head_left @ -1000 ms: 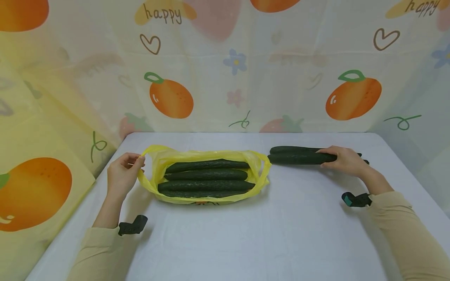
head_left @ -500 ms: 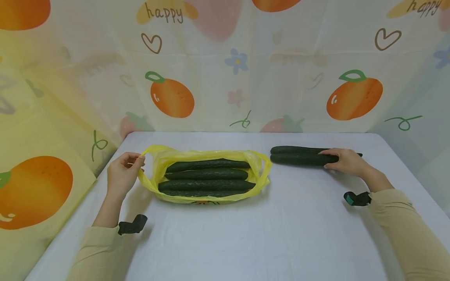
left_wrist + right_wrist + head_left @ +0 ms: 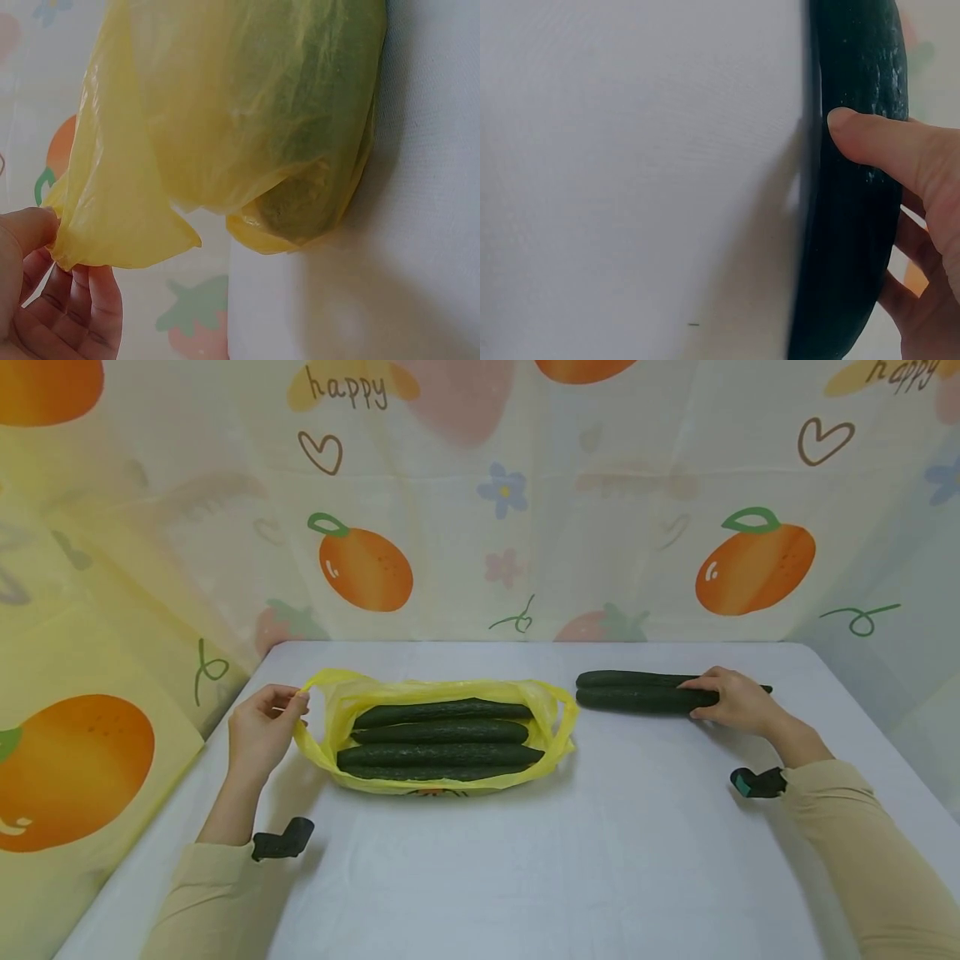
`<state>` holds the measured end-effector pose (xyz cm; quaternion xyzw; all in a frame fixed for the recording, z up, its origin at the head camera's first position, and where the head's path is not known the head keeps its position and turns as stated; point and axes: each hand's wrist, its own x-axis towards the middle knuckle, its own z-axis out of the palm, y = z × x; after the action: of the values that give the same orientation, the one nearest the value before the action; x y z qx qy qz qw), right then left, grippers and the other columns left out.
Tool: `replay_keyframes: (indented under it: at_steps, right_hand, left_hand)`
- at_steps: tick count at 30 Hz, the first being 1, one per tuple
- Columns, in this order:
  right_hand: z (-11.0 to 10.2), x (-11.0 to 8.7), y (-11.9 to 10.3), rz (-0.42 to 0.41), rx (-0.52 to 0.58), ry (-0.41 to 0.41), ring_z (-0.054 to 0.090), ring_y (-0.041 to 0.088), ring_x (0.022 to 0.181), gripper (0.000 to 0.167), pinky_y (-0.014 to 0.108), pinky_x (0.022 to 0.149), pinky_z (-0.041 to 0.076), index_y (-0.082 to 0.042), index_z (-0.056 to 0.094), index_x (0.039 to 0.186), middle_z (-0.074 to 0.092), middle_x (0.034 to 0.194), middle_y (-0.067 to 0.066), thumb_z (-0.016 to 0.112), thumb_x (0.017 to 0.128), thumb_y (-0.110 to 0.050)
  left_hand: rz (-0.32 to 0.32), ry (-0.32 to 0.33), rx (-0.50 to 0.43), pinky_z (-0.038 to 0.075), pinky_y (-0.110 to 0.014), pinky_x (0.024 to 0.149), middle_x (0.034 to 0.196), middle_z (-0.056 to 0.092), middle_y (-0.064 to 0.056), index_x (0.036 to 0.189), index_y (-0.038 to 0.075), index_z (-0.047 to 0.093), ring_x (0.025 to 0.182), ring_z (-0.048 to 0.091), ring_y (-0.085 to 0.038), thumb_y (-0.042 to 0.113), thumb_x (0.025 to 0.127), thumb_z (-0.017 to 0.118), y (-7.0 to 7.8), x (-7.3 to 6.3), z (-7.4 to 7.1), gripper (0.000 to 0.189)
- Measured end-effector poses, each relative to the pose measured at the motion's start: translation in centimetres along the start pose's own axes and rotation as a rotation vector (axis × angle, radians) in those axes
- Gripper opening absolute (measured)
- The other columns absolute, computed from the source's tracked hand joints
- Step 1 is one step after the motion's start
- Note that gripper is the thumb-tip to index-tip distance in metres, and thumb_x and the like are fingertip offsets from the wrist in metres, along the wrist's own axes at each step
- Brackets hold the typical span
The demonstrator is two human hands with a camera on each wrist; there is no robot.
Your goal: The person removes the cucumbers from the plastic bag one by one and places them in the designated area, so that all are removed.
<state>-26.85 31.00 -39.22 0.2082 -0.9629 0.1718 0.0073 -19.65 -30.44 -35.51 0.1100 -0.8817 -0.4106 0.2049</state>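
At the left, my left hand (image 3: 262, 731) pinches a handle loop of the yellow plastic bag (image 3: 333, 714) between thumb and fingers, drawing it outward. The bag's mouth gapes, and several dark green cucumbers (image 3: 441, 733) lie lengthwise inside. In the left wrist view the handle (image 3: 124, 217) is bunched at the fingertips. To the right of the bag, two more cucumbers lie side by side. My right hand (image 3: 738, 700) grips the nearer cucumber (image 3: 633, 700), thumb on its near side and fingers behind, as the right wrist view shows. The farther cucumber (image 3: 630, 678) is partly hidden by that hand.
A white cloth covers the table (image 3: 525, 868). Behind it hangs a printed curtain (image 3: 540, 543) with oranges and flowers, which continues along both sides. A black wrist camera sits at each sleeve cuff, the left camera (image 3: 283, 839) and the right camera (image 3: 757, 783).
The nearer cucumber's right end, seen past my right hand a second ago, is now hidden, and its left tip has shifted slightly right. My left hand and the bag stay put.
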Motion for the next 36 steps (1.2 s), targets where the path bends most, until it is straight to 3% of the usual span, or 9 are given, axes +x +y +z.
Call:
replay_keyframes:
  at_steps: [8, 13, 24, 36]
  right_hand:
    - [0.3, -0.13, 0.09, 0.065, 0.004, 0.018, 0.047, 0.043, 0.104, 0.041, 0.059, 0.086, 0.04, -0.002, 0.058, 0.117, 0.05, 0.116, 0.028, 0.069, 0.078, -0.012]
    - [0.47, -0.44, 0.05, 0.047, -0.047, 0.075, 0.046, 0.045, 0.104, 0.041, 0.061, 0.085, 0.038, -0.003, 0.059, 0.115, 0.051, 0.115, 0.028, 0.07, 0.078, -0.014]
    - [0.88, -0.66, -0.07, 0.017, -0.049, 0.13, 0.046, 0.044, 0.104, 0.039, 0.062, 0.084, 0.036, -0.005, 0.058, 0.115, 0.051, 0.115, 0.026, 0.069, 0.079, -0.014]
    - [0.73, -0.96, -0.46, 0.029, -0.035, 0.071, 0.049, 0.044, 0.107, 0.037, 0.062, 0.085, 0.038, -0.005, 0.057, 0.117, 0.053, 0.115, 0.024, 0.067, 0.083, -0.017]
  left_hand:
    - [-0.012, -0.003, -0.021, 0.047, -0.012, 0.052, 0.064, 0.056, 0.024, 0.094, 0.005, 0.064, 0.059, 0.057, 0.006, 0.033, 0.088, 0.061, 0.08, -0.09, 0.12, 0.029]
    - [-0.016, 0.002, -0.016, 0.046, -0.012, 0.051, 0.063, 0.056, 0.024, 0.093, 0.006, 0.064, 0.058, 0.057, 0.006, 0.032, 0.087, 0.061, -0.07, -0.17, 0.21, 0.027]
    - [-0.004, 0.005, -0.018, 0.046, -0.012, 0.05, 0.063, 0.056, 0.024, 0.093, 0.006, 0.065, 0.057, 0.057, 0.006, 0.033, 0.087, 0.061, -0.22, -0.19, 0.28, 0.028]
    - [-0.004, -0.005, -0.017, 0.047, -0.012, 0.051, 0.064, 0.056, 0.024, 0.094, 0.005, 0.065, 0.057, 0.057, 0.005, 0.032, 0.088, 0.061, -0.11, -0.21, 0.38, 0.028]
